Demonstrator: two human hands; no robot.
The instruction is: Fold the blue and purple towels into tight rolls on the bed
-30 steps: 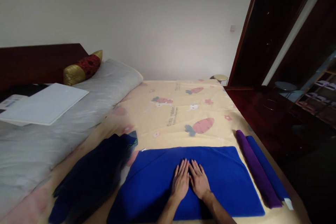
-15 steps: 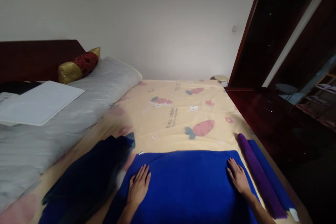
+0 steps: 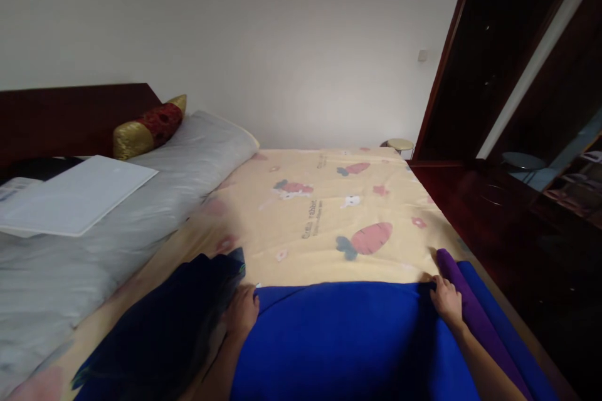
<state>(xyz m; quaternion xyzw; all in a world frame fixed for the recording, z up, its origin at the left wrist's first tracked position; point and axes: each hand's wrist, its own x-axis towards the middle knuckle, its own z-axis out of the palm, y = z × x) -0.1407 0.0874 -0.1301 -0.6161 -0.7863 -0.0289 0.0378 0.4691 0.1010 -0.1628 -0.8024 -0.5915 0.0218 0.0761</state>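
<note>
A blue towel-like cloth (image 3: 338, 332) lies spread on the bed before me, with a small white tag at its far left corner. My left hand (image 3: 243, 310) is closed on that corner, fingers curled over the edge. At the far right corner, my right hand (image 3: 446, 301) pinches the cloth's edge. A purple rolled cloth (image 3: 470, 319) lies just right of my right hand, with a blue rolled cloth (image 3: 503, 322) alongside it. Beside my left arm is a heap of dark blue cloth (image 3: 164, 313).
The bed sheet (image 3: 301, 219) is yellow with carrot and rabbit prints. Along the left lies a grey quilt (image 3: 155, 194) with a white flat board (image 3: 79, 194) on it. A red and gold cushion (image 3: 150, 128) rests near the headboard (image 3: 70, 113). A stool (image 3: 399, 144) stands past the far edge.
Both hands have moved from lying flat on the blue cloth to its far corners and closed on them. The view has tipped up slightly.
</note>
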